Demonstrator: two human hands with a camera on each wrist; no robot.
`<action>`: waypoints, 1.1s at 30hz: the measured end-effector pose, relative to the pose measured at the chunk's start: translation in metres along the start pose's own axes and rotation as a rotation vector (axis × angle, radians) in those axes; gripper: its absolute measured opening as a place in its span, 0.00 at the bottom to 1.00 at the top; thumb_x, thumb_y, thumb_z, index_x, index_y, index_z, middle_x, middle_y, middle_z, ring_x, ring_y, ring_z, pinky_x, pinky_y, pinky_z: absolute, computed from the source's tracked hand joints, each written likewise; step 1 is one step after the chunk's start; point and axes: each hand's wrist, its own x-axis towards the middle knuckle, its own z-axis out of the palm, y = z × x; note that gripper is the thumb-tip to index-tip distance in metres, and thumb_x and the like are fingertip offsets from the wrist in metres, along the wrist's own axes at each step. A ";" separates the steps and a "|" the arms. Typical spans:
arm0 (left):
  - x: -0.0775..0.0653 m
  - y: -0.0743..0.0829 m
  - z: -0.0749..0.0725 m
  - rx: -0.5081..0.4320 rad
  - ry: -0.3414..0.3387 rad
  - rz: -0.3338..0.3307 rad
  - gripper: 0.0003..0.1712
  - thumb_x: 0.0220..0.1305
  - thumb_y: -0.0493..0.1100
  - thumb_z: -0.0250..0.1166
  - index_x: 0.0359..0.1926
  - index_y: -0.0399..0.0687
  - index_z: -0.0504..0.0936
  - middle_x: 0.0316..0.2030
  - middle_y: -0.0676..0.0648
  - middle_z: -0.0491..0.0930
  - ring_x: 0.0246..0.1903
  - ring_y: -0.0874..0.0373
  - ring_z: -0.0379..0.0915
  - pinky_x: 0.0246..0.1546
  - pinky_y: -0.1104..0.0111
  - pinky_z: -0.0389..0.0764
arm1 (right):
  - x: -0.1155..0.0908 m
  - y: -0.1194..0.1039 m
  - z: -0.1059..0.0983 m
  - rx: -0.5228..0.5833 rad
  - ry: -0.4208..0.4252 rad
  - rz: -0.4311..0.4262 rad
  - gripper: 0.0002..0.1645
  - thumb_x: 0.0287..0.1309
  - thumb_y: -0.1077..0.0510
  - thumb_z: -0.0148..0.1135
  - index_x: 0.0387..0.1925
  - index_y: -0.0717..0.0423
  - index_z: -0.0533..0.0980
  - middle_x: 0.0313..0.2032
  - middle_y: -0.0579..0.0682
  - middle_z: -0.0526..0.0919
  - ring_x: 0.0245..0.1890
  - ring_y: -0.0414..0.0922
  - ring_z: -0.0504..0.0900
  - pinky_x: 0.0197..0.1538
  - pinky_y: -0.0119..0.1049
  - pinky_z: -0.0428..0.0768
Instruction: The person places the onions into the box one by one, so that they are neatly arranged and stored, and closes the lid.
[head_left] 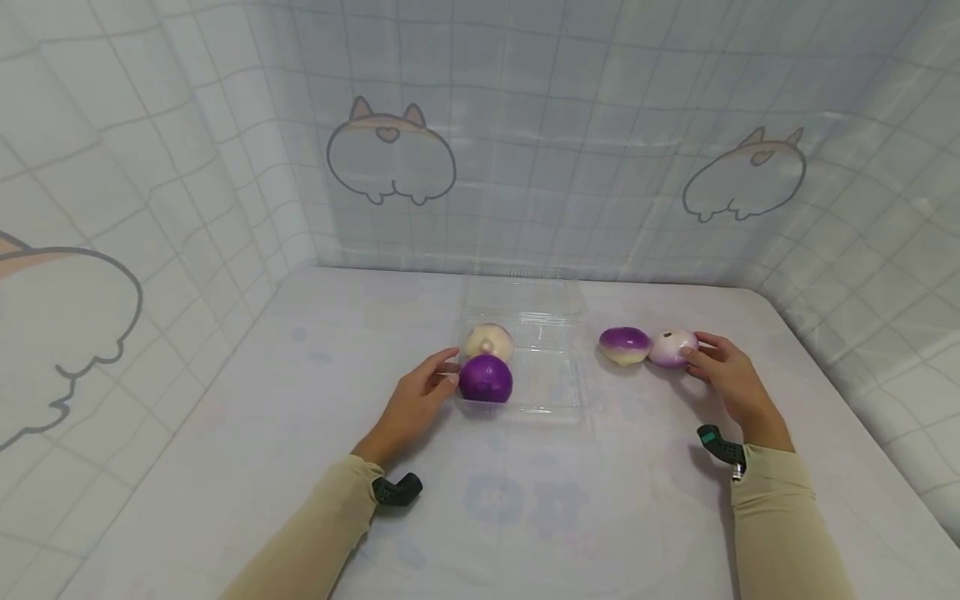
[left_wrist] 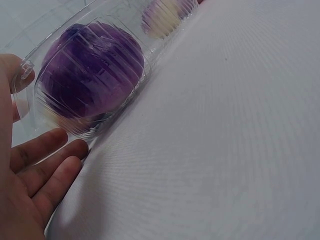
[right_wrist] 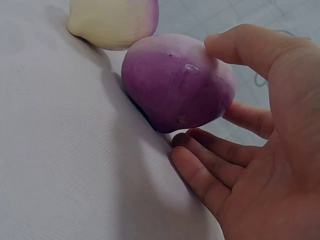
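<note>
The left hand (head_left: 412, 404), fingers loosely spread, touches the left side of the clear box (head_left: 546, 379), probably thin and bendy. The dark onion (head_left: 486, 380) sits near left inside. Right of the box, the half-closed right hand (head_left: 726, 377) pinches the pink onion (head_left: 667, 350): likely firm, light, slippery, best held round its middle. The 2-tone onion (head_left: 625, 343) blocks its left. Farther: the pale onion (head_left: 486, 337) in the box, then the open lid (head_left: 522, 296).

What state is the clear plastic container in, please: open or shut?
Open: the clear container has its lid folded back on the far side, leaving the purple onion uncovered.
</note>
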 end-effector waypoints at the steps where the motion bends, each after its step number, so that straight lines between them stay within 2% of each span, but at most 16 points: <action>1: 0.000 0.000 0.000 0.001 -0.001 -0.001 0.27 0.76 0.47 0.57 0.72 0.55 0.68 0.58 0.49 0.79 0.54 0.55 0.77 0.57 0.57 0.76 | 0.000 0.000 0.000 -0.006 -0.002 -0.001 0.50 0.69 0.40 0.58 0.77 0.64 0.49 0.71 0.71 0.58 0.46 0.34 0.77 0.60 0.34 0.75; 5: 0.000 0.000 0.000 -0.005 -0.007 -0.004 0.27 0.76 0.48 0.57 0.72 0.56 0.68 0.58 0.49 0.78 0.55 0.54 0.76 0.58 0.56 0.76 | -0.001 0.000 0.000 -0.024 -0.004 -0.003 0.50 0.69 0.40 0.59 0.77 0.63 0.50 0.71 0.70 0.59 0.49 0.36 0.76 0.62 0.37 0.74; 10: 0.000 -0.001 -0.001 -0.006 -0.014 -0.005 0.27 0.76 0.48 0.57 0.73 0.56 0.67 0.58 0.48 0.78 0.56 0.54 0.76 0.59 0.56 0.76 | -0.001 0.001 0.001 -0.032 -0.002 -0.011 0.50 0.69 0.40 0.59 0.77 0.64 0.50 0.71 0.71 0.59 0.49 0.35 0.75 0.62 0.37 0.74; 14: 0.000 -0.001 0.000 -0.003 -0.012 -0.004 0.27 0.76 0.48 0.57 0.73 0.56 0.67 0.58 0.48 0.78 0.56 0.54 0.76 0.59 0.56 0.75 | 0.001 0.004 0.000 -0.043 0.002 -0.010 0.51 0.69 0.39 0.59 0.77 0.63 0.50 0.70 0.71 0.60 0.48 0.35 0.76 0.64 0.42 0.72; 17: 0.001 -0.001 0.000 -0.002 -0.008 0.010 0.27 0.76 0.48 0.57 0.73 0.55 0.67 0.58 0.47 0.78 0.55 0.54 0.76 0.58 0.56 0.76 | 0.002 0.007 -0.001 -0.031 0.014 -0.010 0.51 0.69 0.38 0.58 0.77 0.63 0.50 0.70 0.71 0.61 0.46 0.32 0.78 0.62 0.37 0.74; 20: 0.001 -0.002 0.000 0.002 -0.008 0.025 0.28 0.76 0.48 0.57 0.73 0.54 0.67 0.58 0.47 0.79 0.55 0.53 0.77 0.57 0.55 0.76 | 0.003 0.011 -0.002 0.048 0.033 -0.015 0.51 0.69 0.40 0.60 0.76 0.66 0.50 0.70 0.71 0.61 0.42 0.29 0.80 0.55 0.29 0.78; 23: 0.001 -0.003 0.000 0.000 -0.009 0.017 0.28 0.76 0.48 0.57 0.73 0.55 0.67 0.58 0.47 0.79 0.55 0.53 0.77 0.58 0.56 0.76 | 0.003 0.013 -0.003 0.206 0.043 -0.014 0.51 0.68 0.45 0.62 0.76 0.68 0.50 0.68 0.70 0.61 0.40 0.29 0.82 0.49 0.26 0.79; 29: 0.001 -0.003 0.000 -0.006 -0.011 -0.008 0.28 0.75 0.47 0.57 0.73 0.56 0.67 0.58 0.48 0.78 0.55 0.53 0.76 0.59 0.56 0.76 | 0.000 0.012 -0.005 0.401 0.043 -0.005 0.50 0.68 0.47 0.63 0.76 0.66 0.48 0.60 0.60 0.64 0.41 0.35 0.84 0.49 0.32 0.81; 33: 0.001 -0.002 0.000 0.002 -0.009 -0.013 0.28 0.75 0.48 0.58 0.73 0.56 0.67 0.59 0.47 0.78 0.55 0.53 0.76 0.58 0.55 0.76 | 0.001 0.010 -0.007 0.629 0.021 0.020 0.37 0.68 0.53 0.64 0.70 0.59 0.57 0.59 0.56 0.63 0.42 0.40 0.85 0.50 0.41 0.81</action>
